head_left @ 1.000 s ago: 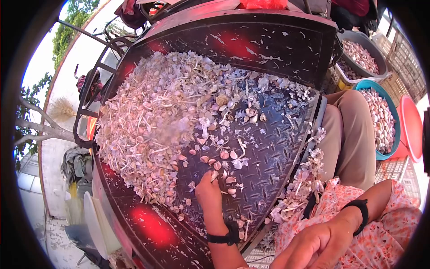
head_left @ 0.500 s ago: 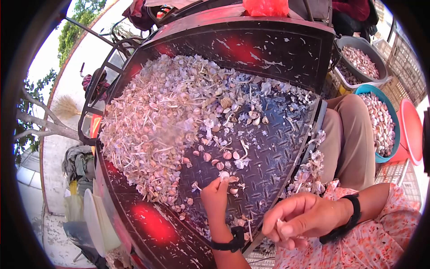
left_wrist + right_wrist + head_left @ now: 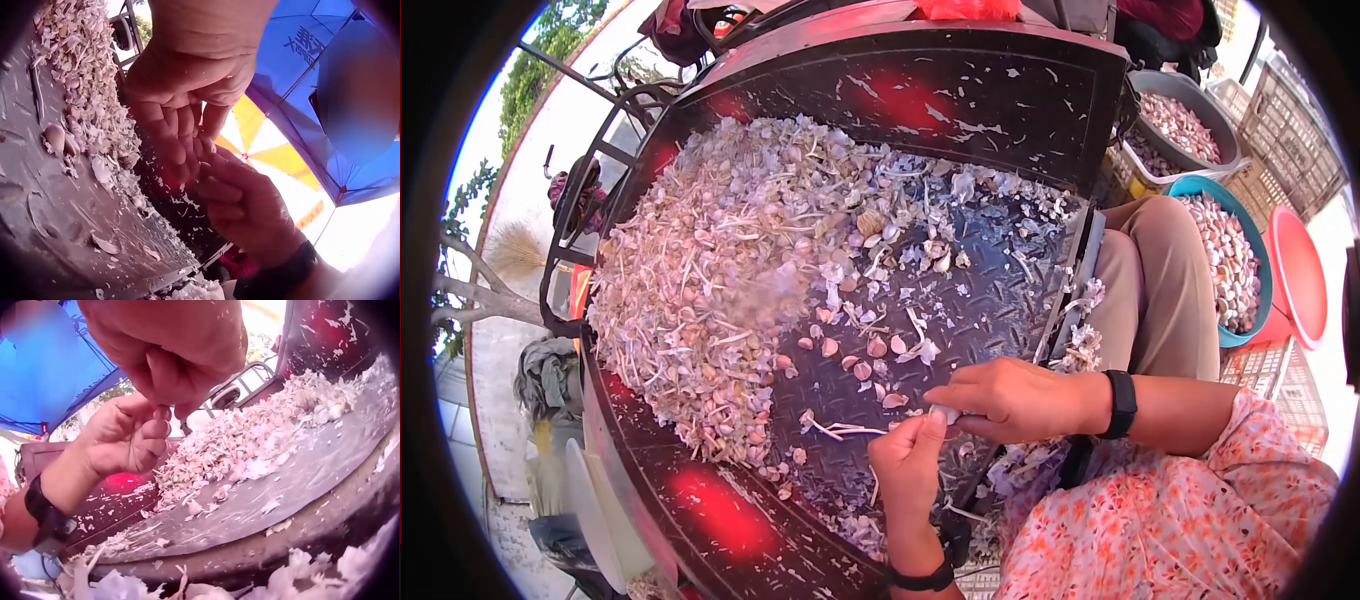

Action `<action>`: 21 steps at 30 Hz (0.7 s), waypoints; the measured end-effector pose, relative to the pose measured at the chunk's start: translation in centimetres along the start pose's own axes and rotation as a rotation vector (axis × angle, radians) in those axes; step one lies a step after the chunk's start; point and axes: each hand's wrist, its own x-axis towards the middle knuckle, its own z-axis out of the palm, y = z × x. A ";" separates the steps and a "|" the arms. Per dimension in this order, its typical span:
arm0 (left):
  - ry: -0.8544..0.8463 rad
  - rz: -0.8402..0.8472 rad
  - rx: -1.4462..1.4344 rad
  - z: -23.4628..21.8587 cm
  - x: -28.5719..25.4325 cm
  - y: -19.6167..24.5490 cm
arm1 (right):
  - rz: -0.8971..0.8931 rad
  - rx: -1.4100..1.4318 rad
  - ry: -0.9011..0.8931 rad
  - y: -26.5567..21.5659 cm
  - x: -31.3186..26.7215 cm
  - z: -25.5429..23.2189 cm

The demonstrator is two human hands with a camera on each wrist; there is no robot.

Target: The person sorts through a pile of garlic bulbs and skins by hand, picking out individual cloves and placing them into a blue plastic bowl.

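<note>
Over the front of the diamond-patterned metal bed [image 3: 990,310], my two hands meet at their fingertips. My left hand [image 3: 908,465] pinches a pale garlic clove [image 3: 946,412] between thumb and fingers. From the right, my right hand [image 3: 1015,400] pinches the same clove, its fingers bent over it. Most of the clove is hidden by the fingers in both wrist views. Several loose garlic cloves [image 3: 877,346] lie on the metal just beyond the hands. A large heap of garlic cloves, skins and dry stalks [image 3: 710,280] covers the left and far part of the bed.
Raised dark walls [image 3: 990,100] bound the bed at the back and left. At the right stand a teal basin [image 3: 1265,290] of cloves, a grey tub [image 3: 1225,110] of cloves and a red basin [image 3: 1300,280]. Papery skins [image 3: 1085,350] gather along the near edge, beside the person's knees.
The left hand picked a clove from the bed and drew it nearer. The right hand rose from the lap, came left and met it at the clove. The head view shifted slightly.
</note>
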 end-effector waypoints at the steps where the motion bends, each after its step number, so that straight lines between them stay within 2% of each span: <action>1: 0.018 0.061 0.144 0.1 0.1 0.0 | 0.006 -0.001 0.001 0.1 0.0 0.1; 2: 0.013 0.059 0.143 0.1 0.1 -0.1 | 0.029 0.037 -0.006 0.3 0.1 0.2; 4: 0.038 0.165 0.190 -0.1 0.1 -0.4 | 0.062 0.068 -0.009 0.4 -0.1 0.3; 6: -0.006 0.186 0.112 -0.4 -0.2 0.6 | 0.133 0.382 0.011 0.2 -0.6 -0.1; 8: 0.104 0.191 -0.044 -0.6 -0.4 1.0 | 0.035 0.556 0.076 -1.6 -1.2 -1.1; 9: 0.083 0.156 -0.009 -1.3 -0.4 0.9 | -0.017 0.626 0.078 -3.2 -1.5 -1.9; 10: 0.082 0.160 -0.008 -1.5 -0.1 0.7 | -0.099 0.597 -0.009 -4.4 -2.2 -2.5; 11: 0.099 0.151 -0.001 -1.8 0.3 0.2 | -0.294 0.620 0.066 -6.1 -2.5 -2.8; 12: 0.119 0.141 0.008 -2.1 0.4 0.0 | -0.361 0.629 -0.120 -7.4 -3.0 -4.1; 13: 0.129 0.129 -0.018 -2.0 0.5 0.2 | -0.354 0.705 -0.324 -8.6 -3.4 -5.6; 14: 0.140 0.124 -0.006 -2.1 0.7 0.2 | -0.365 0.719 -0.324 -9.9 -3.4 -6.3; 16: 0.164 0.112 0.080 -2.4 1.4 -0.5 | -0.586 0.483 -0.047 -11.6 -3.4 -7.1; 17: 0.175 0.125 0.188 -2.6 1.9 -0.9 | -0.599 0.485 -0.048 -11.7 -3.5 -7.2; 19: 0.186 0.130 0.247 -3.0 2.7 -0.9 | -0.643 0.447 -0.158 -11.6 -3.8 -7.1; 21: 0.199 0.171 0.336 -3.2 3.5 -1.6 | -0.658 0.479 -0.101 -11.6 -4.1 -6.3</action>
